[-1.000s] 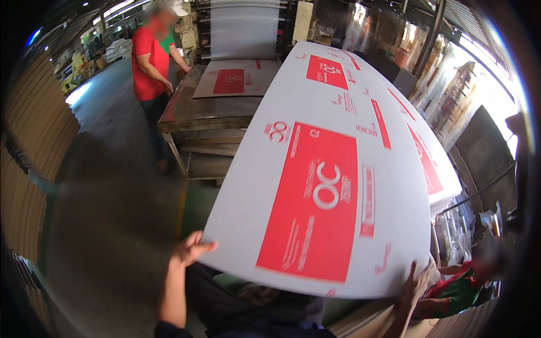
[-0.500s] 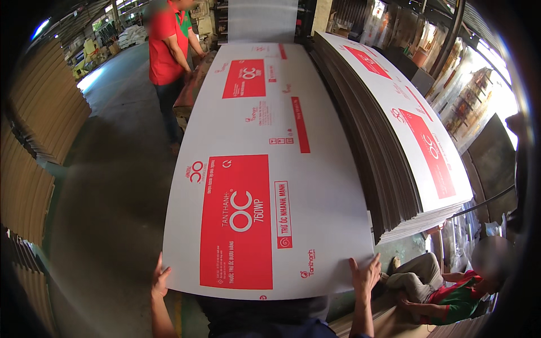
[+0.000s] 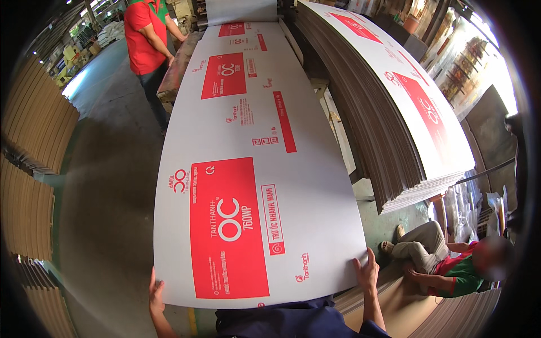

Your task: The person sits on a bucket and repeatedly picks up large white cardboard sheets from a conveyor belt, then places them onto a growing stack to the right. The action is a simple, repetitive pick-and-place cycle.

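Now the printed cardboard sheet (image 3: 318, 197), left of the tall sheet stack (image 3: 376, 129), is gripped at its near corners by left hand (image 3: 156, 294) and right hand (image 3: 367, 272); both corners are best held level, lest it buckle.

White sheet (image 3: 315, 186): large red panel (image 3: 230, 228) with white lettering and number; second such panel (image 3: 224, 76) farther up; boxed red text line (image 3: 271, 219); handling symbols (image 3: 265, 141); red bar (image 3: 284, 121), white text. Stack's top sheet (image 3: 437, 146): similar red-white print.
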`<state>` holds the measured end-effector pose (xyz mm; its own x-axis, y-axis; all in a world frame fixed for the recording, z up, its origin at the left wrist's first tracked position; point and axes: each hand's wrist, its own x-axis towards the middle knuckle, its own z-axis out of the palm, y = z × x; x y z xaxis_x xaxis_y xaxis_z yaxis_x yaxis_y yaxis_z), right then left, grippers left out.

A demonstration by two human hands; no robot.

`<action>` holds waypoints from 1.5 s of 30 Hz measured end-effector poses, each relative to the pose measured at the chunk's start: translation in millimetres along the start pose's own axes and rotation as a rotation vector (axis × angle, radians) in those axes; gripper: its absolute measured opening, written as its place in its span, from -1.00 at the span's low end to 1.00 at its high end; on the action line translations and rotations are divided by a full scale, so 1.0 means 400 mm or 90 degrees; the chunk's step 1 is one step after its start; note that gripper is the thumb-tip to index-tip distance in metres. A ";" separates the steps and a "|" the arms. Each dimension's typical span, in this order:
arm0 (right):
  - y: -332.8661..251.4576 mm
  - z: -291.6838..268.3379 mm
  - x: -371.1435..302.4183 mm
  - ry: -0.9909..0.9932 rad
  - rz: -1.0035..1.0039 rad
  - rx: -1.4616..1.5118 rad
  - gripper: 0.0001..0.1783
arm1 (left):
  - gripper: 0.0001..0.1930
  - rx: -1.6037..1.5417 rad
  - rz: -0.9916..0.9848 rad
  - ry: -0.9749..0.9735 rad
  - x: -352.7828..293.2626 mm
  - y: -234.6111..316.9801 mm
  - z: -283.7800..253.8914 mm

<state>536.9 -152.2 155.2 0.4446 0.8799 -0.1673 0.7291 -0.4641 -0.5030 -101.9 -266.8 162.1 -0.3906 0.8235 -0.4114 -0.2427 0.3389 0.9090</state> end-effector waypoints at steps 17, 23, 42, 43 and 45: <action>-0.149 0.002 0.150 0.047 -0.109 0.086 -0.45 | -0.39 0.004 0.075 -0.022 0.173 0.028 0.025; -0.145 0.001 0.174 0.080 -0.123 0.083 -0.48 | -0.41 -0.007 0.078 -0.044 0.171 0.048 0.037; -0.256 -0.044 0.300 0.124 -0.099 0.114 -0.35 | -0.45 0.016 0.120 0.147 0.290 0.148 0.103; -0.261 -0.024 0.318 0.147 -0.108 0.109 -0.36 | -0.45 -0.017 0.120 0.206 0.325 0.150 0.100; -0.278 0.041 0.358 0.191 -0.130 0.106 -0.36 | -0.42 -0.190 0.131 0.345 0.415 0.138 0.082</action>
<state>510.8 27.1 173.1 0.4501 0.8718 0.1932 0.7344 -0.2384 -0.6354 -151.0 -96.2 146.2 -0.8288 0.4856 -0.2780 -0.3213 -0.0064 0.9469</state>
